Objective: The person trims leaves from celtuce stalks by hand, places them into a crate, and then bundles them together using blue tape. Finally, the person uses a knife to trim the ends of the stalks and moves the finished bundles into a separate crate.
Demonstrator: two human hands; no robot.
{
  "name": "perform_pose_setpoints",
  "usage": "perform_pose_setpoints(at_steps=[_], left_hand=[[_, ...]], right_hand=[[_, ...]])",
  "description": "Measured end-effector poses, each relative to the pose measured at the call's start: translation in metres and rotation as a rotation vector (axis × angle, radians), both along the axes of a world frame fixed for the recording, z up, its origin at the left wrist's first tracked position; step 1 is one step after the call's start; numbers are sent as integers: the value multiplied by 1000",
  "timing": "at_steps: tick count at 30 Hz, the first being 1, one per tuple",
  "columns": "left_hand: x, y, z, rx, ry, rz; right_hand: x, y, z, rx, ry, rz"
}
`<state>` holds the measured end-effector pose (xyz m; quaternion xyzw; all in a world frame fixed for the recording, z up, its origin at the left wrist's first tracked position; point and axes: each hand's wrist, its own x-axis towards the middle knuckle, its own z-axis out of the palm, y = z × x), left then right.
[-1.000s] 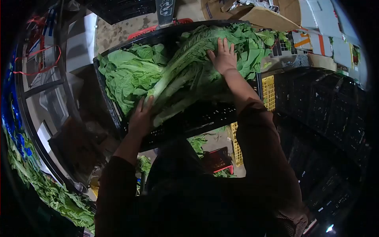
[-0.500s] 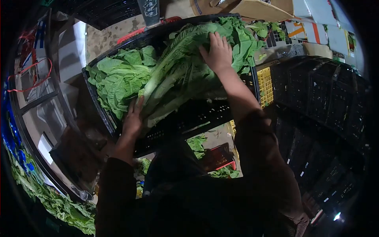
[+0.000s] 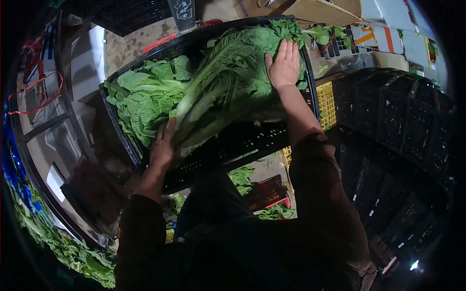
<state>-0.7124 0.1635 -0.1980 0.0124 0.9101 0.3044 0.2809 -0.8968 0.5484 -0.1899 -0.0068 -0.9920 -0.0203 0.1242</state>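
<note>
A black plastic crate (image 3: 242,154) in front of me holds large leafy heads of lettuce. One long head of lettuce (image 3: 218,72) lies slantwise, its pale stem end toward my left hand and its leafy tops toward the far right corner. My right hand (image 3: 285,68) rests flat on those tops with its fingers stretched out. At the stem end, my left hand (image 3: 163,145) touches the lettuce with its fingers extended. Another bunch of lettuce (image 3: 148,94) fills the crate's left end.
Stacked black crates (image 3: 393,116) stand to the right, beside a yellow crate (image 3: 326,104). Loose leaves (image 3: 276,212) and a red basket (image 3: 272,194) lie on the floor near my legs. A cardboard box (image 3: 320,12) is at the back. More greens (image 3: 73,257) lie at lower left.
My right hand has slid to the right over the leafy tops, which now lie flatter and tucked inside the crate's right edge. My left hand has stayed at the stem end.
</note>
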Motion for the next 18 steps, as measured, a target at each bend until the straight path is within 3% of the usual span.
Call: perform_pose_setpoints(at_steps=[10, 13, 18], left_hand=[[-2, 1, -7, -103, -56, -16], [-1, -1, -6, -90, 43, -79], [-4, -2, -10, -65, -37, 13]], right_hand=[[-11, 10, -49, 39, -253, -16], [-11, 12, -46, 42, -293, -11], [-13, 9, -36, 69, -314, -26]])
